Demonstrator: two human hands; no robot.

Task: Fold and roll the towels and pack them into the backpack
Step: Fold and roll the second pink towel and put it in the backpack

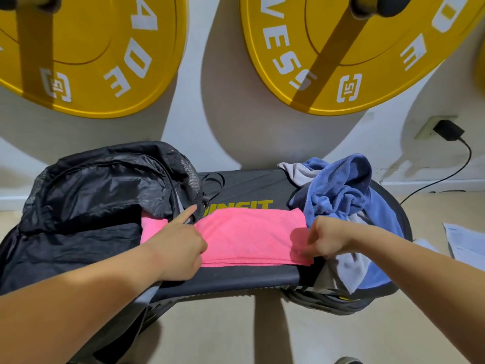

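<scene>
Pink towel point(249, 237) lies flat and folded into a long band on the black bench point(236, 278), its long axis running left to right across the view. Its left end reaches the mouth of the backpack point(91, 195) and its right end stops just beside the heap of other cloths.

There is one pink towel and one black backpack, which lies unzipped on the left end of the bench with its opening gaping towards the towel. One blue towel point(341, 190) is crumpled on the right end, tangled with grey cloth point(299, 172) (it shows in two places, and whether that is one piece or two cannot be told). Two yellow weight plates point(91, 48) hang on the wall behind. One black charger point(448, 130) sits in a wall socket at the right, and some papers point(464, 245) lie on the floor.

Both forearms reach in from the near edge. The left hand point(178, 248) rests knuckles-up on the left part of the pink towel, its index finger point(187, 212) held straight and pointing away towards the backpack. Its other fingers are curled under, and whether they grip the cloth is hidden. The right hand point(328, 239) is at the right end, fingers curled down, pinching the towel's edge near its near corner.
</scene>
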